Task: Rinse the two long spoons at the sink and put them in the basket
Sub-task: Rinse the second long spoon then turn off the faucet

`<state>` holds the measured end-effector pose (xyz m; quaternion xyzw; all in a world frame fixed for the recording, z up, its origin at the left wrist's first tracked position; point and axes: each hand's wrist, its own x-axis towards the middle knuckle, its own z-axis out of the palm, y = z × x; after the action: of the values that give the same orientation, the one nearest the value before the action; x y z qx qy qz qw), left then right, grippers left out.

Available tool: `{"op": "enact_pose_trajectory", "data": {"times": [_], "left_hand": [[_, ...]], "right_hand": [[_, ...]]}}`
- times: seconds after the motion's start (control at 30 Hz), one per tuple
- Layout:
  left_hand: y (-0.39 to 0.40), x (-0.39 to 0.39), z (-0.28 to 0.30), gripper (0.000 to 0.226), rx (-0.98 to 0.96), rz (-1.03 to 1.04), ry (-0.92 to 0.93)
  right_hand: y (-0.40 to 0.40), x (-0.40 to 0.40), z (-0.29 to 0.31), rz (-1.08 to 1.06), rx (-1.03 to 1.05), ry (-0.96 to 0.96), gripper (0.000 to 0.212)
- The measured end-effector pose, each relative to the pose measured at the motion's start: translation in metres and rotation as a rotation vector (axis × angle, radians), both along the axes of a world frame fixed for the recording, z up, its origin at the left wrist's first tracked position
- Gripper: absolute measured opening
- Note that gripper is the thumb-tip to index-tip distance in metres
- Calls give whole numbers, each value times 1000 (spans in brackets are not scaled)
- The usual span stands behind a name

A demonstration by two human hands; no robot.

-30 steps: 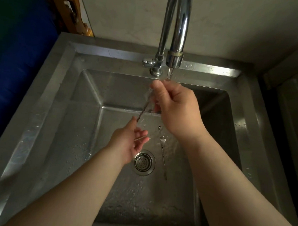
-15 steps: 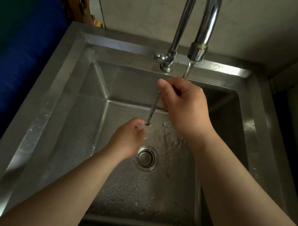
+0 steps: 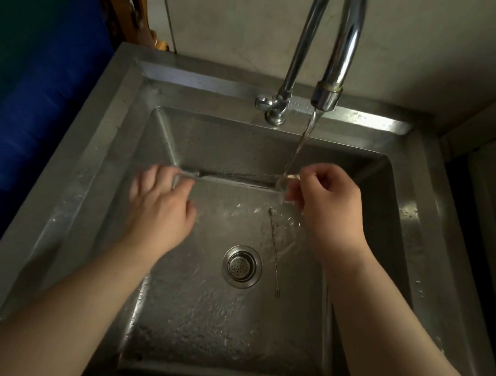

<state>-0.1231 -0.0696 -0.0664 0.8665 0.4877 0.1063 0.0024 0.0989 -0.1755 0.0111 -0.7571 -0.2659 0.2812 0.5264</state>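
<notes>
The steel sink point(image 3: 123, 142) has a broad flat rim on the left and back, with steep walls dropping to a wet floor. Most of the floor lies open around the round drain strainer point(image 3: 242, 266). The chrome faucet point(image 3: 327, 97) arches in from the back rim, its stream falling toward the right side of the basin. Both hands hold one long spoon point(image 3: 236, 176) level across the basin, just in front of the back wall: the left hand point(image 3: 157, 209) pinches one end, the right hand point(image 3: 330, 202) pinches the other under the stream. It is thin and blurred. A second long spoon point(image 3: 274, 251), slim with a twisted stem, lies on the floor just right of the strainer, running front to back.
</notes>
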Motion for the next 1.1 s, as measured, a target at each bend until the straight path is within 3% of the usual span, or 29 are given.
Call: {"op": "enact_pose_trajectory", "data": {"times": [0.2, 0.43, 0.6, 0.77, 0.9, 1.03, 1.1], "left_hand": [[11, -20, -7, 52, -66, 72, 276], [13, -19, -13, 68, -82, 159, 360], [12, -22, -19, 72, -39, 130, 445], [13, -22, -24, 72, 21, 139, 450], [14, -25, -28, 71, 56, 110, 428], [14, -24, -31, 70, 77, 100, 398], [13, -24, -31, 69, 76, 98, 386]], "right_hand": [[-48, -21, -73, -266, -54, 659, 12], [-100, -58, -170, -405, -263, 880, 20], [-103, -74, -218, -456, -393, 845, 26], [-95, -84, -252, -480, -561, 734, 8], [-94, -80, -265, -347, -760, 500, 36], [-96, -78, -275, -159, -887, 282, 15], [-98, -76, -278, -115, -895, 243, 17]]}}
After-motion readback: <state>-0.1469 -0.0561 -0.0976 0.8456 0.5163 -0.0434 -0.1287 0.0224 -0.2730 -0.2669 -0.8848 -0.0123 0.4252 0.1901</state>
